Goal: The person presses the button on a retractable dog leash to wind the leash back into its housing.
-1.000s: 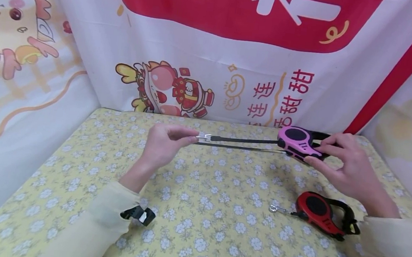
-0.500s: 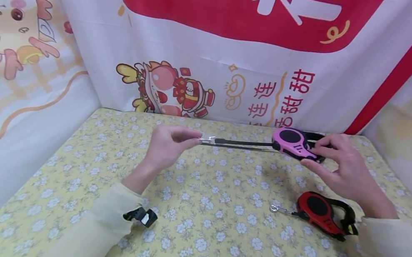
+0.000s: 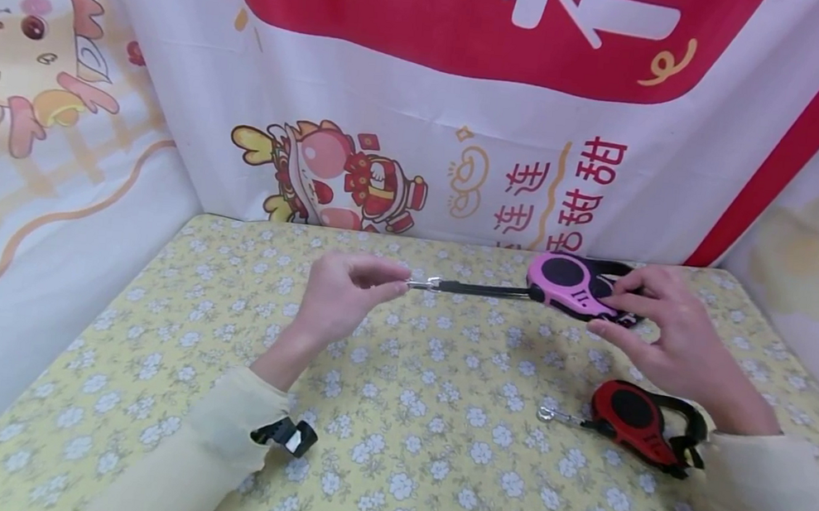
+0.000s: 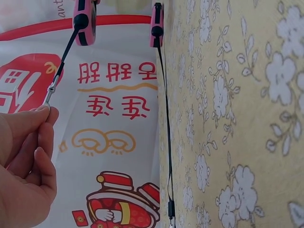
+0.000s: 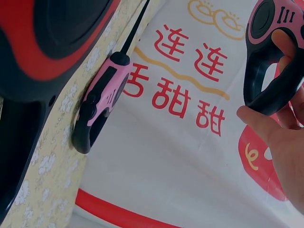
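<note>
My left hand (image 3: 347, 292) pinches the silver clip (image 4: 50, 92) of a pink-and-black retractable dog leash (image 3: 561, 273), thumb against fingertips. A short black strap (image 3: 484, 290) runs straight from the clip to the leash's casing. At the casing's other end my right hand (image 3: 678, 342) grips the black handle, in the air above the table. Both wrist views show a second pink leash (image 5: 102, 88) lying on the table along its back edge, its strap (image 4: 166, 118) stretched out. In the head view the held leash mostly covers it.
A red-and-black retractable leash (image 3: 628, 416) lies on the table below my right hand, its silver clip (image 3: 550, 414) pointing left. A yellow floral cloth (image 3: 390, 437) covers the table. Printed white curtains (image 3: 396, 96) close off the back and sides.
My right hand has carried the pink leash left while my left hand has shifted slightly right. Less strap shows between them. The red leash stays put.
</note>
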Demonstrator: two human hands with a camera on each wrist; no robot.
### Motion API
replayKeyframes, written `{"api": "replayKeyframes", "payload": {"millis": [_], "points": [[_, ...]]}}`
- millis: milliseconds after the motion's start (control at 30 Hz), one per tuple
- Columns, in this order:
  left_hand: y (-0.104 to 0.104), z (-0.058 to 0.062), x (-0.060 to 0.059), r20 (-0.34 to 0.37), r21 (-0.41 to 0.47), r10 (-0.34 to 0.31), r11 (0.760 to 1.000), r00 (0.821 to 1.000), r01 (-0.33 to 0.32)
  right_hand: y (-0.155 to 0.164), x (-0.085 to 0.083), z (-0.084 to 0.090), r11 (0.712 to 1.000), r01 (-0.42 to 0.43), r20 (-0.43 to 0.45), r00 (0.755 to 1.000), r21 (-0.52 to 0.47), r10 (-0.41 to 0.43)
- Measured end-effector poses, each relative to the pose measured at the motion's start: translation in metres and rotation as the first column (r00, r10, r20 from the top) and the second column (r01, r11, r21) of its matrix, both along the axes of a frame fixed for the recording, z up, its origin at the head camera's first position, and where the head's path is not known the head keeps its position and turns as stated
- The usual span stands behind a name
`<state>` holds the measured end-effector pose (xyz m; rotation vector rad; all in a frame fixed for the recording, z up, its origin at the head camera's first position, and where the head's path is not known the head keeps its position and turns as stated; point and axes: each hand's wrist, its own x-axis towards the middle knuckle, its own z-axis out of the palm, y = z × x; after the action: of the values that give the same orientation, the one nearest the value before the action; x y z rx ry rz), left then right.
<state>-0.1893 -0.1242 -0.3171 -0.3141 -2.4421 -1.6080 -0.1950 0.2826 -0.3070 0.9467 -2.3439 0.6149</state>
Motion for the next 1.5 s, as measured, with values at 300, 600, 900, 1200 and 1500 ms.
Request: {"api": "replayKeyframes", "payload": {"millis": [300, 600, 900, 1200, 1500], "points": [[0.007, -0.001, 0.003, -0.038, 0.002, -0.024, 1.0, 0.999, 0.024, -0.009, 0.005, 0.002, 0.999, -0.032, -0.001, 0.999, -0.004, 0.032], [0.013, -0.001, 0.007, -0.043, 0.005, -0.03, 1.0, 0.999, 0.03, -0.019, 0.008, 0.002, 0.999, -0.044, 0.021, 0.999, -0.028, 0.045], [0.019, -0.001, 0.011, -0.056, -0.009, -0.039, 0.999, 0.998, 0.039, -0.03, 0.013, 0.002, 0.997, -0.063, 0.063, 0.996, -0.042, 0.066], [0.023, 0.0, 0.013, -0.097, -0.009, -0.072, 0.997, 0.993, 0.071, -0.037, 0.016, 0.002, 0.99, -0.118, 0.058, 0.991, -0.072, 0.122], [0.024, 0.0, 0.014, -0.106, -0.019, -0.076, 0.997, 0.991, 0.075, -0.039, 0.015, 0.001, 0.987, -0.144, 0.035, 0.989, -0.078, 0.147]]}}
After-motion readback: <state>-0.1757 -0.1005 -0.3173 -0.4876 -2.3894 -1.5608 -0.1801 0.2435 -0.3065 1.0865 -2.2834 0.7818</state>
